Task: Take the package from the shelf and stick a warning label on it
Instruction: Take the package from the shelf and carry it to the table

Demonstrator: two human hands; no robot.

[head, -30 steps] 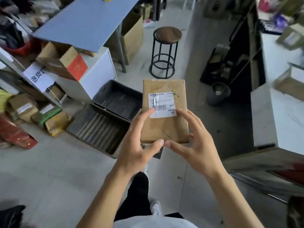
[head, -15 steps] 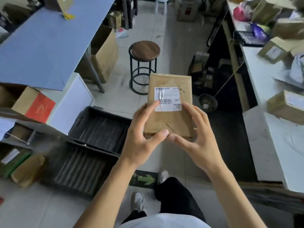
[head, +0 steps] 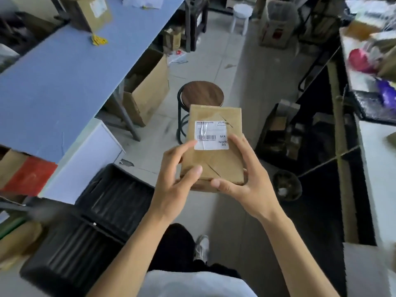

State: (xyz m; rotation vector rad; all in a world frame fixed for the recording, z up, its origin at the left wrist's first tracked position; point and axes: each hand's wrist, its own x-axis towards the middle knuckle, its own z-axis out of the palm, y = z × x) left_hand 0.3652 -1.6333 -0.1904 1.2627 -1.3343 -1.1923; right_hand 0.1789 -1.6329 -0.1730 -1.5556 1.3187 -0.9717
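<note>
I hold a flat brown cardboard package (head: 216, 161) in front of me at chest height, above the floor. A white shipping label with a barcode (head: 211, 135) is stuck on its top face. My left hand (head: 177, 179) grips its near left corner, thumb on top. My right hand (head: 246, 176) grips the near right edge, fingers along the side. Small yellow labels (head: 98, 40) lie on the blue table (head: 53, 86) at the upper left, far from both hands.
A round wooden stool (head: 202, 97) stands just beyond the package. Black plastic crates (head: 102, 211) sit on the floor to my left. Open cardboard boxes (head: 147, 86) stand under the blue table. A counter with parcels (head: 368, 67) runs along the right. A dark bin (head: 286, 185) sits right of my hands.
The view has swung away from the shelf towards the blue table and stool as I walk. Both hands keep the same grip on the package.
</note>
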